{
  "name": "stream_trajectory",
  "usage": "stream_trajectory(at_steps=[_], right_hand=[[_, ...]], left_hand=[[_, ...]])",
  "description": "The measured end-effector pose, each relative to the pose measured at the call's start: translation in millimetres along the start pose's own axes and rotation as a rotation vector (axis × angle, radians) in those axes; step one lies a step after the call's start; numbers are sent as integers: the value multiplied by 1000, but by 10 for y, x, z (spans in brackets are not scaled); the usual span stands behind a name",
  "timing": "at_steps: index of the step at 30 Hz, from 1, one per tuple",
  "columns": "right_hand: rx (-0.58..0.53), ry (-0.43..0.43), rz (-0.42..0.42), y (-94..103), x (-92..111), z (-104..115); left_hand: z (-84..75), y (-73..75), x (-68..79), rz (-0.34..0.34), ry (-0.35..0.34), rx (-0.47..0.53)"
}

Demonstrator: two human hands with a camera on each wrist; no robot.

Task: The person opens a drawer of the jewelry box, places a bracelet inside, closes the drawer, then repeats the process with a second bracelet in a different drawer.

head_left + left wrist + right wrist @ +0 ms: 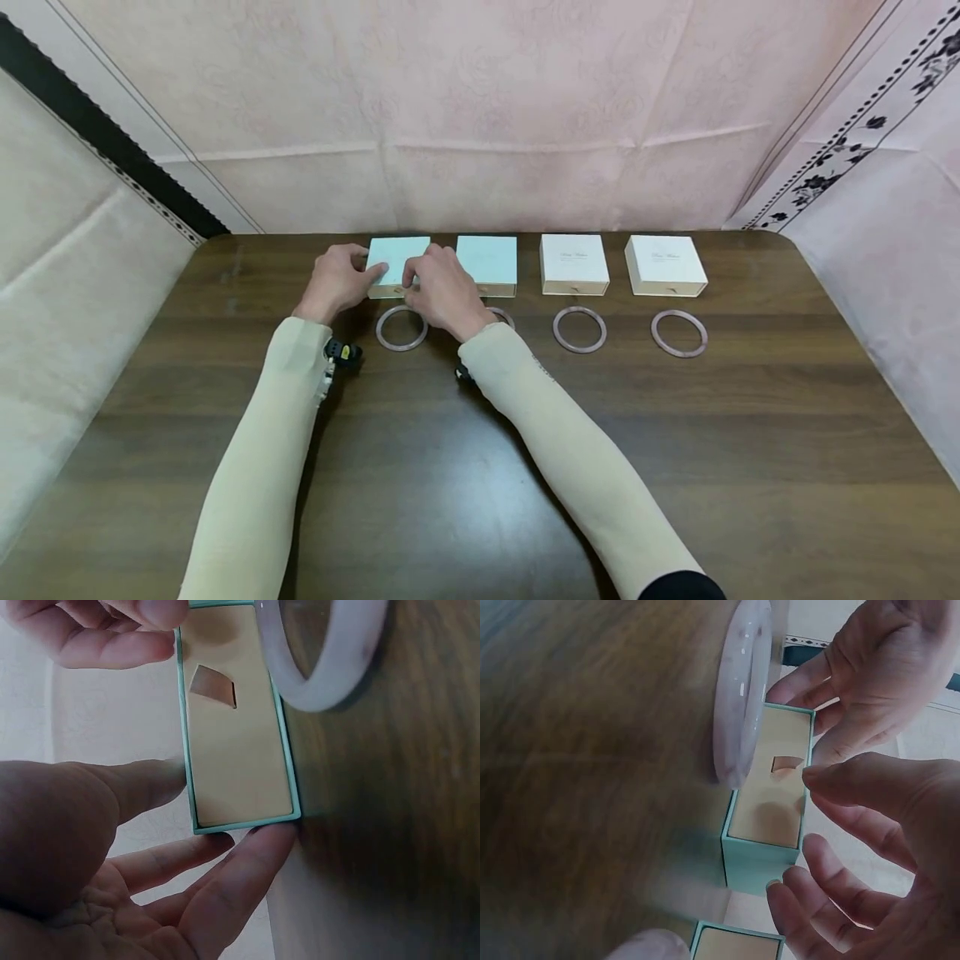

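At the left end of a row lies a pale teal drawer box [396, 248] with a cream front and a small ribbon pull tab [786, 763]. My left hand [336, 279] holds its left end, thumb along the top edge and fingers at the side. By its right front corner hovers my right hand [444, 292], fingers loosely bent; its thumb tip is close to the top front edge, and contact is unclear. A pale, glossy bangle [315, 696] lies on the table just in front of this box.
To the right stand a second teal box [487, 260] and two white boxes, one [573, 260] beside the other [666, 260]. Before them lie more bangles; my right wrist partly hides one [506, 316]. Everything rests on a brown wooden table [390, 500], with a cloth backdrop [487, 183] behind.
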State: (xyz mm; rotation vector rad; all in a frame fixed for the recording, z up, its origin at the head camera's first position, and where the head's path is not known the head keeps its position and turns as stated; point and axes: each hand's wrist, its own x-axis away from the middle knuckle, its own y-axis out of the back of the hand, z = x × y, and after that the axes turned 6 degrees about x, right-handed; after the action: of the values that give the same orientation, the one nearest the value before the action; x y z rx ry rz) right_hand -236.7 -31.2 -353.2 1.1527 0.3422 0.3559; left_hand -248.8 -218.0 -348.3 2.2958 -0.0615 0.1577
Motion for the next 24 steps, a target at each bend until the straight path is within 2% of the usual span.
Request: stream_trajectory(at_steps=[24], right_hand=[[81, 13, -65, -104, -105, 113]], left_hand=[[7, 6, 8, -1, -24, -18]])
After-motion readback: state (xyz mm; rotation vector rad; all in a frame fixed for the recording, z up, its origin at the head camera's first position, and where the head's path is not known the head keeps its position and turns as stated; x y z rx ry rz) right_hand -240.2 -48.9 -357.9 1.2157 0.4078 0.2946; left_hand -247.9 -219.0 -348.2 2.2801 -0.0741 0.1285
